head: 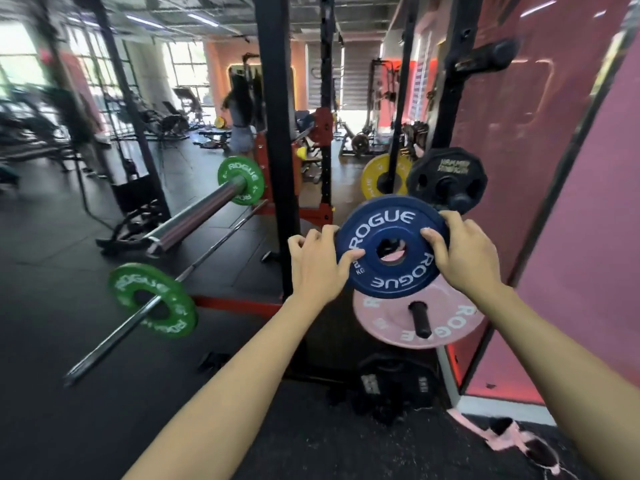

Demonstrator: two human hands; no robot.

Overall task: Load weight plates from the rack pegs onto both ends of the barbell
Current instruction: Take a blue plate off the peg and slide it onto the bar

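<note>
blue plate (391, 247) rim in both hands' grip

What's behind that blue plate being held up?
Behind the blue plate, gripped by both hands, a pink plate hangs on its black peg. The pink plate's upper part is covered, showing only through the hole.

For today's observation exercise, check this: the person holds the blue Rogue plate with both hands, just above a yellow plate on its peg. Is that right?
One detail is wrong. In the head view, the left hand and right hand do grip the blue Rogue plate, but the plate on the peg just below is the pink Rogue plate, not yellow.
</note>
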